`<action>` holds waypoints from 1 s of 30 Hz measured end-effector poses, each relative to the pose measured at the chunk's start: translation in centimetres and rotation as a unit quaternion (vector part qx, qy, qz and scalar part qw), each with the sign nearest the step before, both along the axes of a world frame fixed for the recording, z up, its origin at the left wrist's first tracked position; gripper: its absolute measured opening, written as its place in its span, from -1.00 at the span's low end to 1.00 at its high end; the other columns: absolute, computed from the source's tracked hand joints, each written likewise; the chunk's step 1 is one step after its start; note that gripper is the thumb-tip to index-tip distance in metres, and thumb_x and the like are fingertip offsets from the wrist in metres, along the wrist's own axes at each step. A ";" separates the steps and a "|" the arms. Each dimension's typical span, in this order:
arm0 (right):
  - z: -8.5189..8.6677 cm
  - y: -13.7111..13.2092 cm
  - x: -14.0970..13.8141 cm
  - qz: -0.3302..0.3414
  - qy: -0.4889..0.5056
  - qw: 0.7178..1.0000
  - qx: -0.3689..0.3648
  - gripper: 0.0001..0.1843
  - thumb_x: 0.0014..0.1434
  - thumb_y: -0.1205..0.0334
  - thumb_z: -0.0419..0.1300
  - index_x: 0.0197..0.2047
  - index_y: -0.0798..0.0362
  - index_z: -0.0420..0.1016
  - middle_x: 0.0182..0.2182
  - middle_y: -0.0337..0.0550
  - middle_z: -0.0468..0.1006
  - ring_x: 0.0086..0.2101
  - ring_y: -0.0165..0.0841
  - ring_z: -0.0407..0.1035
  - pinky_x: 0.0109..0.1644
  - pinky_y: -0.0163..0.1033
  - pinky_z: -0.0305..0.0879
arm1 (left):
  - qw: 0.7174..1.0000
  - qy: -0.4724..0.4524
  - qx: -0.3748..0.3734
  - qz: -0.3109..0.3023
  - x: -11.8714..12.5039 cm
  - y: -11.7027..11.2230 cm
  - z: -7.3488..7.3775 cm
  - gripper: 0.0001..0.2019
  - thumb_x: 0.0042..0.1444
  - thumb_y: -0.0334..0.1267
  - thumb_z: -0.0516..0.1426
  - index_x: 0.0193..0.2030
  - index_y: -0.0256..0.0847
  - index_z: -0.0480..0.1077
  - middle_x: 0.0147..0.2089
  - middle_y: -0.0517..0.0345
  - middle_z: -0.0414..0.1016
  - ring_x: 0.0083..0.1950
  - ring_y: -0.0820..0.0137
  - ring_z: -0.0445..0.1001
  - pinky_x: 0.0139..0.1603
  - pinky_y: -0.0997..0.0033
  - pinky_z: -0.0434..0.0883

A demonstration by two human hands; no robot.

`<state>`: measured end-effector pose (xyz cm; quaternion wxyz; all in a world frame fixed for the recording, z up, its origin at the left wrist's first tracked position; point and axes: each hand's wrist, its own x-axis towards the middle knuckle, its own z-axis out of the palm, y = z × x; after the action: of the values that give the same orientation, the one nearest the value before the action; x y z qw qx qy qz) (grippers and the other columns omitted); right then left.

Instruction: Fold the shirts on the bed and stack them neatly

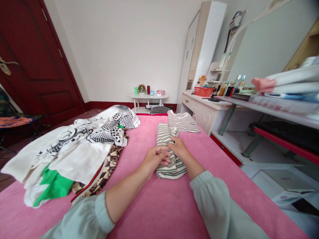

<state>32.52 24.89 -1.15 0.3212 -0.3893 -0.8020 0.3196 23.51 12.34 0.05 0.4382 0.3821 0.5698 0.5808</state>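
A white garment with dark stripes [171, 173] lies folded into a narrow strip on the pink-covered bed. My left hand [157, 157] rests at its left edge, with fingers loosely stretched over the cloth. On the other side, my right hand [178, 148] has its thumb and fingers bent onto the upper part of the strip, seemingly pinching the fabric. The fingertips of both hands come close together over the stripes. Just beyond lies a striped short-sleeved shirt [185, 121], spread flat and touching the folded garment's far end.
To the left, a loose heap of white, black-patterned and green clothes [82, 142] covers a brown patterned cloth [109, 166]. A dressing table [199, 108] with a red basket [203, 91] stands right. A small white table [148, 96] is at the far wall.
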 end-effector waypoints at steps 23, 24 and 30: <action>6.7 5.2 3.5 -0.118 0.058 0.977 0.171 -0.45 0.06 0.33 -0.07 0.11 0.08 0.43 0.04 -0.07 0.45 0.04 -0.22 0.30 0.14 -0.18 0.18 | 0.842 0.514 -0.066 0.148 -8.4 6.2 -2.5 -0.63 0.13 -0.23 0.07 0.09 -0.13 0.40 0.21 -0.01 0.29 0.22 0.20 0.18 0.22 0.20 0.11; 7.7 6.7 3.2 -0.120 0.027 0.974 0.191 -0.46 0.06 0.33 -0.06 0.10 0.07 0.43 0.03 -0.08 0.46 0.03 -0.22 0.31 0.13 -0.19 0.18 | 0.841 0.516 -0.065 0.151 -8.3 6.3 -2.6 -0.63 0.14 -0.24 0.06 0.09 -0.13 0.39 0.21 -0.01 0.29 0.23 0.20 0.18 0.22 0.19 0.10; 12.9 16.6 -0.5 -0.158 -0.142 0.945 0.248 -0.51 0.11 0.33 -0.06 0.09 -0.01 0.44 -0.03 -0.11 0.50 -0.05 -0.21 0.36 -0.01 -0.24 0.22 | 0.821 0.545 -0.060 0.157 -8.1 6.8 -2.9 -0.64 0.13 -0.24 0.05 0.07 -0.16 0.40 0.18 -0.06 0.31 0.20 0.16 0.20 0.18 0.16 0.14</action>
<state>31.99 41.47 11.75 0.3368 -0.4603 -0.8214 -0.0024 15.43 19.15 -2.86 -0.0191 0.5146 0.8018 0.3033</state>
